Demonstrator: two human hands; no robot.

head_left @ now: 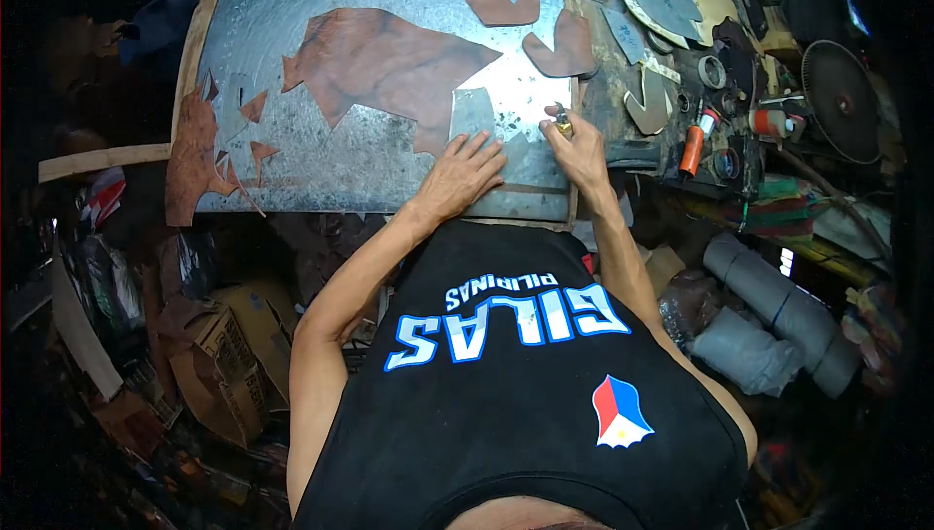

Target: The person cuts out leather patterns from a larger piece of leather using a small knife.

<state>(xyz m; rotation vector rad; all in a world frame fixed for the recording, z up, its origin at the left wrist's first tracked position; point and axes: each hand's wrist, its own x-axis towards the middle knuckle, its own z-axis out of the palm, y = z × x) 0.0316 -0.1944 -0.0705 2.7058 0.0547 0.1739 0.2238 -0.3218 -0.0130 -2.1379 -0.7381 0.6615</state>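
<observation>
My left hand (461, 176) lies flat near the front edge of the metal-topped table (321, 165), its fingertips at a grey, flat template-like piece (471, 110). That piece overlaps the lower right end of a large brown leather sheet (389, 63). Near the table's right edge, my right hand (582, 153) is closed around a small tool (563, 124) with a brass-coloured part and a dark tip. Its exact kind I cannot tell. Beyond my hands rest two curved cut leather pieces, one (496, 0) farther back and another (561, 46) closer to the right edge.
Leather scraps (195, 160) lie along the table's left side. On the bench to the right are an orange bottle (693, 149), a tape roll (712, 72), a curved template (647, 102) and a round fan grille (842, 100). Cardboard boxes (229, 365) stand low on the left.
</observation>
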